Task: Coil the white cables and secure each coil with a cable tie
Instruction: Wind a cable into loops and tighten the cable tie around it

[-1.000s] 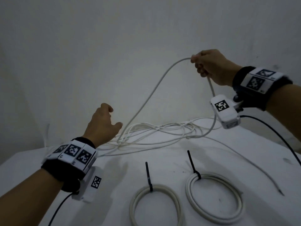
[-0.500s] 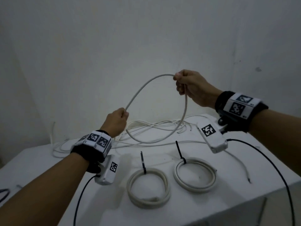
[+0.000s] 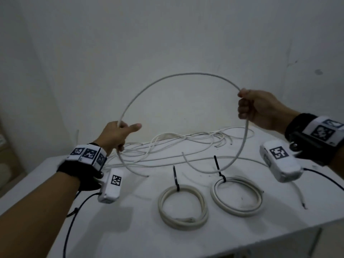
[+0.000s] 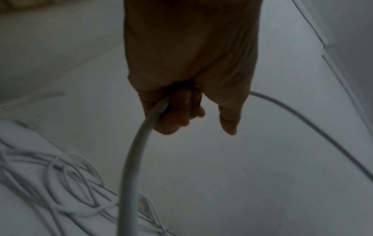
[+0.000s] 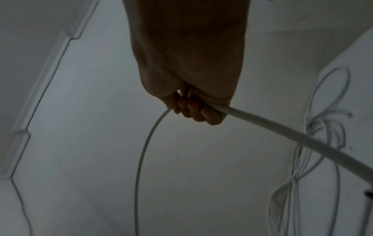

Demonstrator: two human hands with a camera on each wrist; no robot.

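A long white cable (image 3: 178,74) arcs high between my two hands above the table. My left hand (image 3: 119,135) grips one side of it, fingers curled round it (image 4: 159,111) and thumb sticking out. My right hand (image 3: 249,107) grips the other side (image 5: 201,111). Both loose ends hang down in curves to the tabletop. Two finished white coils lie at the front: one (image 3: 183,207) with a black cable tie (image 3: 176,178), the other (image 3: 237,195) with its own black tie (image 3: 218,167).
A tangle of loose white cables (image 3: 176,144) lies across the back of the white table (image 3: 130,229), near the wall. One more white cable (image 3: 297,192) trails toward the right front edge. Black leads hang from both wrist cameras.
My hands have drawn apart, left hand leftward and right hand rightward and down, widening the cable arc between them. A second earlier the left hand was open and reaching for the cable.
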